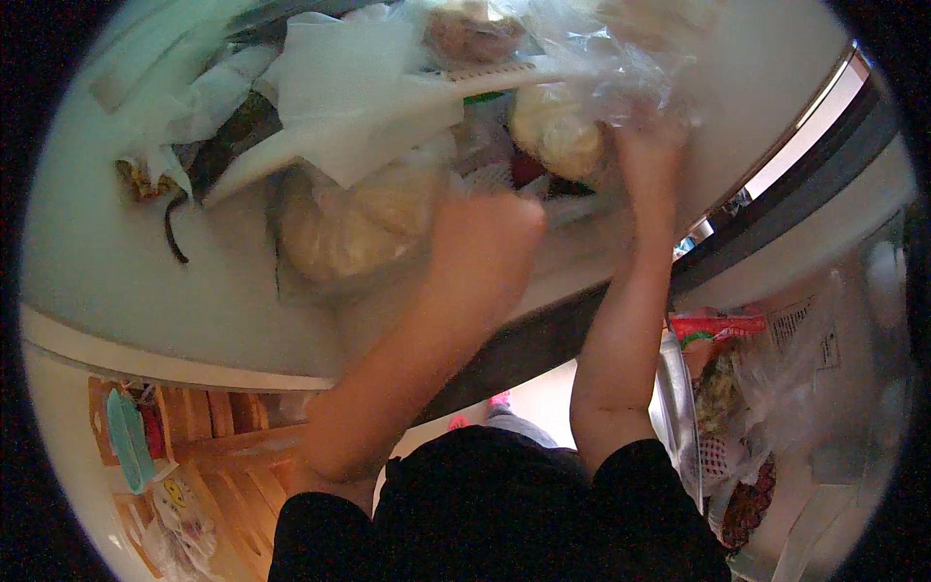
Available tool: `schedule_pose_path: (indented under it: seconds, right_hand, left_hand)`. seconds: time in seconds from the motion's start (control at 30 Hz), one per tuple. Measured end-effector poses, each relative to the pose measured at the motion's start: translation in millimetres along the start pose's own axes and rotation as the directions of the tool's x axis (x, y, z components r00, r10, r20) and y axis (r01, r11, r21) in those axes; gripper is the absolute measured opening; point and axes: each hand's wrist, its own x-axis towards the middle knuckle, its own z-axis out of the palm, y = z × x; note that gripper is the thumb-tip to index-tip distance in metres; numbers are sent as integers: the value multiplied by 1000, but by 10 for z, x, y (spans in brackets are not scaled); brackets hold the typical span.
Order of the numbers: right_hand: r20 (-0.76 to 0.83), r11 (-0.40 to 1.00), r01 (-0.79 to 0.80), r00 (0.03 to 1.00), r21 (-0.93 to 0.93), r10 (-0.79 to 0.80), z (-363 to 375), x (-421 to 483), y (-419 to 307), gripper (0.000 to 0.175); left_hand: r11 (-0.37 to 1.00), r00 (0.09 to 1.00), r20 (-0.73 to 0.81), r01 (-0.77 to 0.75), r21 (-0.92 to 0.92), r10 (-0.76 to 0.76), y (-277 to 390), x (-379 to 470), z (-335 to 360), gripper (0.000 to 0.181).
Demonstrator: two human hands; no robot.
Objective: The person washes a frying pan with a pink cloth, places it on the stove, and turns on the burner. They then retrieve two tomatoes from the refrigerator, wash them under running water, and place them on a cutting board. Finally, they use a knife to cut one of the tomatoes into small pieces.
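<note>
Both hands reach into a white-walled compartment, apparently a refrigerator's, full of bagged food. My left hand is curled beside a clear plastic bag of pale yellow food; its fingertips are hidden. My right hand is blurred at crumpled clear plastic wrapping, and its fingers are partly covered. Between the hands sits a rounded pale yellow bagged item. A white sheet or bag lies across the pile on the left. A brownish wrapped item is at the back.
A dark gasket-like edge crosses below my forearms. On the right, a bin-like space holds bagged food, including a red package. At lower left is a slatted wooden chair or rack with a teal item. A dark cord-like strip hangs at left.
</note>
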Motion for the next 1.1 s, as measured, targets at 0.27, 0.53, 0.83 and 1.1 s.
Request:
schedule_pose_path:
  seconds: [0.27,0.53,0.83,1.1]
  right_hand:
    - [190,914,-362,925,184,328,-899,-326,-318,25]
    - [-32,427,-342,749,837,662,-1028,-463,-342,26]
    - [-426,973,-148,880,179,212,-1162,-680,-75,38]
    - [-7,237,-219,719,947,695,-1087,-449,-327,108]
  left_hand:
    - [991,991,-4,-132,4,132,345,-428,-320,4]
    - [902,905,385,2,-433,182,64,-389,-634,27]
    - [949,707,644,-134,-286,294,186,375,-554,27]
    - [977,914,401,137,-163,-62,-169,1414,689,38]
